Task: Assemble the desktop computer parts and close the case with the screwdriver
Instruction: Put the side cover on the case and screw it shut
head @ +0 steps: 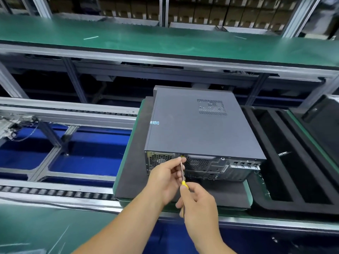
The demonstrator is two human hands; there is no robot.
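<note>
A dark grey desktop computer case (198, 125) lies flat on a dark foam pad (134, 162), side panel on, its rear panel with fan grilles and ports facing me. A screwdriver (182, 173) with a yellow handle and metal shaft points up at the top edge of the rear panel. My right hand (198, 204) grips the yellow handle from below. My left hand (167, 178) pinches the shaft near its tip, close against the rear panel. Whatever the tip sits on is too small to make out.
A black foam tray with long slots (286, 162) lies right of the case, another dark case (324, 121) beyond it. A roller conveyor (55, 191) with blue floor below runs to the left. A green belt (165, 39) crosses behind, shelves of boxes beyond.
</note>
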